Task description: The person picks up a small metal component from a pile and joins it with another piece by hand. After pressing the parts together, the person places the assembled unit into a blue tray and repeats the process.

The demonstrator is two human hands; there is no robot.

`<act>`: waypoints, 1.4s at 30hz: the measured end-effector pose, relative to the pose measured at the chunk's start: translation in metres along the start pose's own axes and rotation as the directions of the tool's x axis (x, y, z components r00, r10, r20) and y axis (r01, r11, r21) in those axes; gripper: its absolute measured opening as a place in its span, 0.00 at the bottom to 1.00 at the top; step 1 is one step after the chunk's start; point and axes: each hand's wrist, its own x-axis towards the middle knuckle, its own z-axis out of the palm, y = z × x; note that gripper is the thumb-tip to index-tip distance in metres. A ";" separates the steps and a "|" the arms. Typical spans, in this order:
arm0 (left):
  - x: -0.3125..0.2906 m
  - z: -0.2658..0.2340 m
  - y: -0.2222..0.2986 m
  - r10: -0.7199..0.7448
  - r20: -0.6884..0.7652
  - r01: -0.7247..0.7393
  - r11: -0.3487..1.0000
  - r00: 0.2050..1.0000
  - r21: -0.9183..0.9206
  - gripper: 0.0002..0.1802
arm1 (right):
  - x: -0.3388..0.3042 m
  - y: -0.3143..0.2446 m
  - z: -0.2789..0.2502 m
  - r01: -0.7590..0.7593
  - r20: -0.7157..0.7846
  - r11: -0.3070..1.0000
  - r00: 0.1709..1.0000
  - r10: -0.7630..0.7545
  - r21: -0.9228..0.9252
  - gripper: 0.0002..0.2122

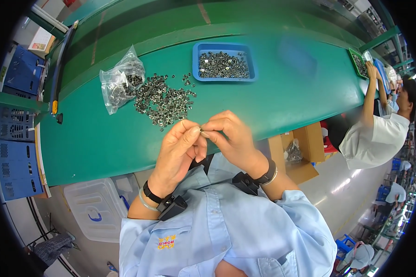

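My left hand point(178, 145) and my right hand point(231, 138) meet over the near edge of the green table. Both are closed, thumb against forefinger, on one small dark metal part point(201, 131); most of it is covered by the fingertips. Just beyond my left hand spreads a loose pile of small metal parts point(164, 99), shiny silver and black. A clear plastic bag point(113, 90) with more of them lies against the pile's left side. Farther back, a blue tray point(196, 62) holds many similar parts.
The green table point(272, 99) runs across in front of me. At the right a co-worker point(379, 134) reaches toward a green tray point(356, 57). An open cardboard box point(309, 143) stands below the table edge, right. A lidded clear plastic bin point(90, 207) sits lower left; blue crates point(16, 168) stand far left.
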 end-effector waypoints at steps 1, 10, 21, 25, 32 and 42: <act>0.002 0.004 -0.002 0.004 -0.005 -0.004 1.000 1.000 0.010 0.07 | -0.001 0.003 -0.004 -0.001 0.008 1.000 1.000 0.001 0.007 0.08; 0.006 0.010 -0.008 0.016 -0.014 -0.016 0.999 1.000 0.027 0.07 | -0.004 0.006 -0.015 -0.033 0.053 0.997 0.998 0.030 0.073 0.07; -0.025 -0.012 0.016 0.073 -0.063 -0.063 0.987 0.995 0.146 0.08 | 0.005 -0.017 0.018 0.093 0.063 0.993 0.994 -0.089 -0.071 0.06; -0.034 -0.016 0.019 0.039 -0.001 -0.039 0.999 0.999 -0.039 0.08 | 0.003 -0.024 0.027 -0.042 0.040 0.991 0.999 0.037 0.126 0.06; -0.037 -0.027 0.016 0.032 0.068 -0.022 0.989 0.997 -0.146 0.08 | 0.002 -0.026 0.035 -0.084 0.073 0.980 0.995 0.072 0.179 0.06; -0.033 -0.036 0.014 0.008 0.080 0.004 0.990 0.997 -0.141 0.09 | 0.003 -0.024 0.034 -0.075 0.125 0.984 0.991 0.055 0.165 0.04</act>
